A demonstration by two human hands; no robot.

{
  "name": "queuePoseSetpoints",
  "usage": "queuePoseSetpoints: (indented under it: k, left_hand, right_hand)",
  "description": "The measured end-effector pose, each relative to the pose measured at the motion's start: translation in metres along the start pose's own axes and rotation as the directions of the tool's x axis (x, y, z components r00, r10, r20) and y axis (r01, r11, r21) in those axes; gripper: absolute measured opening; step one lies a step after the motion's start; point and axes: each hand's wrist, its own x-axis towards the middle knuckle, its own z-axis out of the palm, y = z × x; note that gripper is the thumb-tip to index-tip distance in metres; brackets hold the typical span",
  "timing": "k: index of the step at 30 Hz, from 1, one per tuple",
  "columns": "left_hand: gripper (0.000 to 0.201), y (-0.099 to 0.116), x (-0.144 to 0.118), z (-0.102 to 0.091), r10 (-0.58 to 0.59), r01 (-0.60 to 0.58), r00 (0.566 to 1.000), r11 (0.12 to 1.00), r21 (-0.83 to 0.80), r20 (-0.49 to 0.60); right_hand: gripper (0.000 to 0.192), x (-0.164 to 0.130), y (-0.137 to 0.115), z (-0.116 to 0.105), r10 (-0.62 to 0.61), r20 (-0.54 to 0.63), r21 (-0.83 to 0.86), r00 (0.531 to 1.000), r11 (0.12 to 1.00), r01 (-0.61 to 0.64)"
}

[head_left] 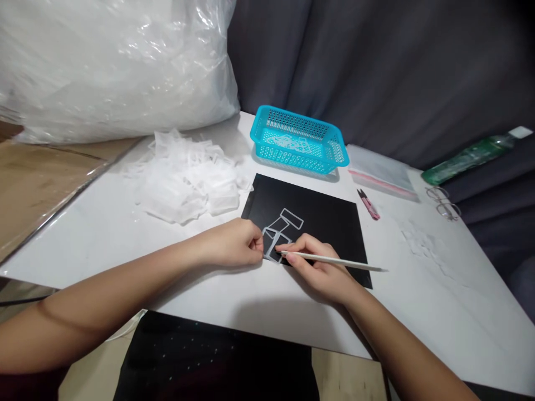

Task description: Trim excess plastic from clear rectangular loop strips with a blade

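Note:
Several thin, whitish rectangular frames (292, 219) lie overlapping on a black mat (326, 209). My left hand (234, 243) is closed at the mat's near left edge, its curled fingertips pinching the edge of a whitish rectangular frame (273, 245); the exact grip is partly hidden by the fingers. From the right, my right hand (320, 264) holds a slim white pen-like tool (338, 260) in a writing grip. Its dark tip points left and rests on or just above that same frame; I cannot tell which.
Loose translucent pieces (188, 178) form a heap left of the mat. Behind it stands a blue perforated basket (298, 156) with small pieces inside. Pink thread snips (368, 205), clear plastic bags (382, 172), glasses (443, 203) and a green bottle (468, 159) lie right. A bulky plastic sack (117, 67) is back left.

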Motion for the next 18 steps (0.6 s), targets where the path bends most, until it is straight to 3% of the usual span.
queuePoseSetpoints:
  k: [6,10,15,18]
  left_hand:
    - [0.013,-0.0062,0.0020,-0.0030,0.030,-0.029,0.999,0.999,0.030,-0.020]
    - [0.011,-0.0053,0.0014,-0.0027,0.033,-0.033,0.999,0.999,-0.007,-0.002]
    - [0.015,0.0004,-0.0011,-0.0028,0.007,0.026,0.990,0.974,-0.227,0.144]
    - [0.016,0.0008,0.0006,-0.0009,0.005,0.055,0.984,0.940,-0.335,0.177]
  right_hand:
    - [0.006,0.0018,-0.0071,0.0054,-0.159,0.088,-0.190,0.983,0.967,0.173]
    - [0.005,0.0020,-0.0075,0.0059,-0.176,0.083,-0.208,0.981,0.959,0.190]
    - [0.005,-0.0012,-0.0070,0.0006,-0.211,0.091,-0.117,0.973,0.968,0.220]
    - [0.005,-0.0023,-0.0083,-0.0006,-0.262,0.099,-0.093,0.960,0.958,0.271]
